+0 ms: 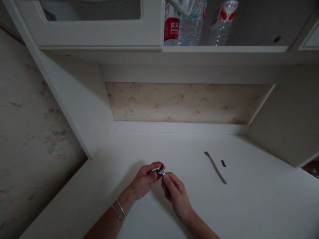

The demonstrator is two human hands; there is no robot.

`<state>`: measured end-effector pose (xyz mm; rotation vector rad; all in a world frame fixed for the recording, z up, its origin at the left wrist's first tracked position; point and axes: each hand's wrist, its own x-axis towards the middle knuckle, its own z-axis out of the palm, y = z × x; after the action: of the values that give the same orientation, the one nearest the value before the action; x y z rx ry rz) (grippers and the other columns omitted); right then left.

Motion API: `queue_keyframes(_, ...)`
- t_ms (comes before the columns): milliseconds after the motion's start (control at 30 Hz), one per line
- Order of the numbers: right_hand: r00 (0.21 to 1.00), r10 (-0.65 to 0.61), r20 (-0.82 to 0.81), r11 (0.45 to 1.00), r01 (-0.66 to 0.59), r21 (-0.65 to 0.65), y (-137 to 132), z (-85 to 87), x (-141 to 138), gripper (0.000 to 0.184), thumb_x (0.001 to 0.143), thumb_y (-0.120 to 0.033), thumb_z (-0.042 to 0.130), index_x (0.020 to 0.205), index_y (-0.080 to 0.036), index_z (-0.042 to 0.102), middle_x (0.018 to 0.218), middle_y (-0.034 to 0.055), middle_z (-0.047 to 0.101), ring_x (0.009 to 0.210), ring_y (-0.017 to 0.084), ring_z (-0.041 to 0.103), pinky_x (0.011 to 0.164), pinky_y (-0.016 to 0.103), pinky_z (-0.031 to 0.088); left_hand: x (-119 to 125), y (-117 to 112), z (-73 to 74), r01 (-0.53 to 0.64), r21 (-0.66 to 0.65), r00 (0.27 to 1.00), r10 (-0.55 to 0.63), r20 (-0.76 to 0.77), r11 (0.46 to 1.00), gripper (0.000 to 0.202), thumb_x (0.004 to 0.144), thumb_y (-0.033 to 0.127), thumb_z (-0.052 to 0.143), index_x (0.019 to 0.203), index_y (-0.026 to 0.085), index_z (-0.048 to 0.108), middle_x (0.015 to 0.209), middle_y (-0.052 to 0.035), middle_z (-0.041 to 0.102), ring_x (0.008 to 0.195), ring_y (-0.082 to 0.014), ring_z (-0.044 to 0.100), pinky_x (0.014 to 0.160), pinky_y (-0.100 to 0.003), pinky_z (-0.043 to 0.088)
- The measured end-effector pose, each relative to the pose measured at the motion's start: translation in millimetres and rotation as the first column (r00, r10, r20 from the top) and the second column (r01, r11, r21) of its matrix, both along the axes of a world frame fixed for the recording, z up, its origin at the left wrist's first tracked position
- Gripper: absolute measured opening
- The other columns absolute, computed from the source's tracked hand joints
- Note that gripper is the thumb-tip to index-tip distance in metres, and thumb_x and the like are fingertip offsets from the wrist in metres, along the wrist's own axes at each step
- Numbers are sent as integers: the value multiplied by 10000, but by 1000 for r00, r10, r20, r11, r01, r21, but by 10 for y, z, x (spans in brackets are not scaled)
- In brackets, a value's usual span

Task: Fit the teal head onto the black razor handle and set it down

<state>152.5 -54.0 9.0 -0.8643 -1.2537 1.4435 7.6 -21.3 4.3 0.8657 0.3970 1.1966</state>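
My left hand (144, 181) and my right hand (175, 196) meet over the white desk (249, 205), near its front middle. Both pinch a small object with a dark end and a silvery part (161, 170) between their fingertips; I cannot make out what it is. Two thin bangles (119, 209) circle my left wrist. To the right on the desk lies a slim brown brush with a dark tip (215, 168), and a small dark green cap-like piece (223, 163) rests just beside it.
A floral-papered back panel (184, 103) closes the desk niche, with white side walls left and right. On the shelf above stand plastic water bottles (191, 21) beside a white cabinet door (99, 30). A floral wall (30, 132) is at the left.
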Motion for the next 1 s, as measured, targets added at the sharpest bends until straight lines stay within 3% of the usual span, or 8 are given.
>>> queue_keyframes(400, 1000, -12, -3, 997, 12, 77, -8, -10, 28, 367, 877, -505, 506, 742, -164, 532, 566, -49, 343, 479, 74, 268, 433, 219, 190, -12, 2, 23, -15, 69, 998, 19, -55, 997, 299, 630, 247, 805, 915, 188, 737, 1090, -75, 586, 944, -161, 546, 821, -245, 406)
queue_keyframes(700, 993, -61, 104, 991, 48, 123, -11, -15, 59, 365, 875, -503, 509, 784, -158, 589, 591, -24, 394, 511, 94, 308, 448, 228, 223, -49, 21, 66, -57, 158, 981, 85, -176, 986, 320, 626, 285, 805, 915, 163, 742, 1051, -93, 583, 934, -178, 538, 829, -268, 400)
queue_keyframes(1000, 995, -14, 95, 997, 7, 73, 1, 53, 67, 399, 875, -532, 490, 750, -159, 559, 558, -40, 380, 481, 81, 319, 424, 216, 219, -11, 1, 12, -6, 55, 998, 9, -62, 998, 288, 670, 260, 780, 945, 187, 732, 1096, -85, 623, 958, -169, 568, 837, -268, 426)
